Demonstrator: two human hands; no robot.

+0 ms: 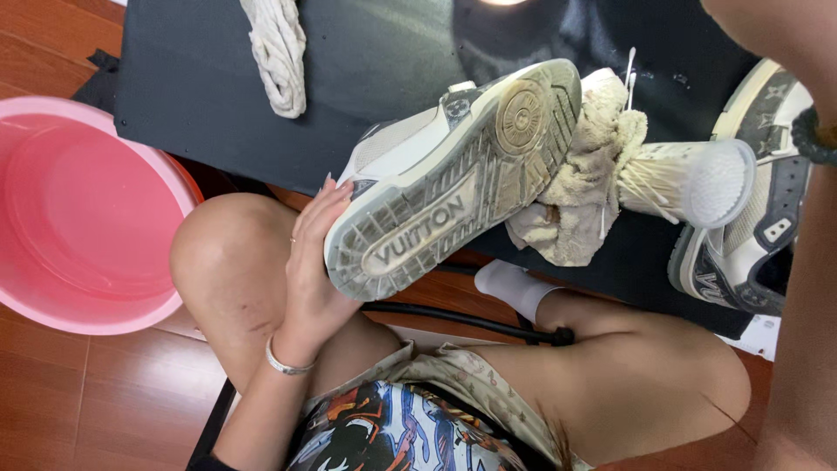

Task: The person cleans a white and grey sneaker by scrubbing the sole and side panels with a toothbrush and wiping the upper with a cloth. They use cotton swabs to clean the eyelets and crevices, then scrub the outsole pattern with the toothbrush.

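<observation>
My left hand (309,262) grips the heel end of a white and grey sneaker (453,174), which is tilted so its dirty ribbed sole faces me. The toe rests against a crumpled beige towel (575,205) on the black mat (200,87). A silver bangle sits on that wrist. My right forearm rises along the right edge, with a dark band at the wrist. Only a blurred part of my right hand (767,30) shows at the top right corner, above the second sneaker (754,218); its fingers are out of sight.
A pink basin (78,218) holding water stands on the wooden floor at the left. A twisted white rag (279,52) lies at the mat's top. A clear tub of cotton swabs (689,179) lies on its side by the towel. My bare knees are below the mat.
</observation>
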